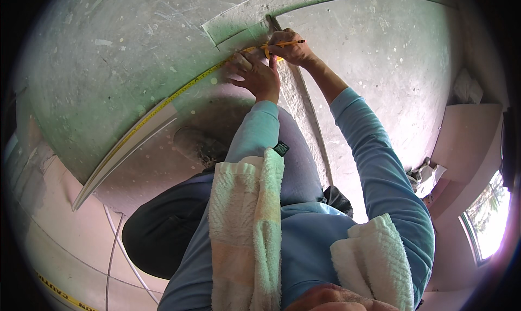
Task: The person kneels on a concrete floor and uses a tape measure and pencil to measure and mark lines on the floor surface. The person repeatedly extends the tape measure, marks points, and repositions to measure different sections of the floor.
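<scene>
A yellow tape measure [179,92] stretches along the concrete floor from the lower left up to my hands, its lower part lying along a long pale strip [122,151]. My left hand [256,76] grips the tape measure near its upper end, thumb pointing up and fingers on the blade. A pale band wraps one of its fingers. Just right of it, my right hand [294,49] is closed round a yellow pencil [299,42] held nearly level, over the end of the tape. The pencil's tip is hidden among the fingers.
A rough, chipped groove [304,102] runs down the floor [380,67] beside my knee and joins a curved band [244,23] at the top. Crumpled material [427,176] lies at the right wall, near a bright window [487,219]. Yellow printed tape [62,293] crosses the lower left.
</scene>
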Action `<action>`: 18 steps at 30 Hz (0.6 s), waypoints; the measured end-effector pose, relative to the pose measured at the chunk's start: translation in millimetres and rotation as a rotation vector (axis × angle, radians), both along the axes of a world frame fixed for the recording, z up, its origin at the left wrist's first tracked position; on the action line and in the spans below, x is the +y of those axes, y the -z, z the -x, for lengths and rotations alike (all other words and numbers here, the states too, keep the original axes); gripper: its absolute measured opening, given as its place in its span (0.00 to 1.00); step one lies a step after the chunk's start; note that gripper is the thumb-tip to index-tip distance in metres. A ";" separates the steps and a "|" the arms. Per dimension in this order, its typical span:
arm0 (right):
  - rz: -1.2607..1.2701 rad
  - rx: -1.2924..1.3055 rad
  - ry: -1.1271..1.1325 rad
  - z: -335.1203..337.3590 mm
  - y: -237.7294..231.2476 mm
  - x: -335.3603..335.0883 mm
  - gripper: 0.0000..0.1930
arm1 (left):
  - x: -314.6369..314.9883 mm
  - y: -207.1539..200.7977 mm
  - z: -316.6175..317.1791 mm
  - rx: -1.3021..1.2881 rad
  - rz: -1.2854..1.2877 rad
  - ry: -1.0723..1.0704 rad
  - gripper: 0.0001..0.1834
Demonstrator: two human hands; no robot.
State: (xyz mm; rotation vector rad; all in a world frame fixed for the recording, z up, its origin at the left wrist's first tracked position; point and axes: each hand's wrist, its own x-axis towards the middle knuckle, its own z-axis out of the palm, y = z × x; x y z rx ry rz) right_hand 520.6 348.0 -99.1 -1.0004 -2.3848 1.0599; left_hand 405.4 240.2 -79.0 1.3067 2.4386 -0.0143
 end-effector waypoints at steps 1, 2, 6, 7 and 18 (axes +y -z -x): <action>0.008 0.045 -0.005 -0.3 0.3 0.3 0.02 | 0.2 -0.1 0.1 -0.006 0.007 0.000 0.54; 0.025 0.052 -0.008 -1.1 0.2 0.6 0.02 | 0.6 0.0 0.2 -0.003 0.000 0.000 0.54; -0.045 0.062 -0.042 0.7 -2.7 2.5 0.02 | 0.3 0.5 0.4 -0.003 -0.005 -0.007 0.53; -0.018 0.101 -0.028 1.8 -4.2 2.8 0.03 | 0.3 0.7 0.4 0.000 -0.012 -0.011 0.53; -0.069 0.081 -0.063 1.2 -6.6 4.1 0.03 | -0.9 3.3 -0.6 0.018 -0.025 -0.004 0.53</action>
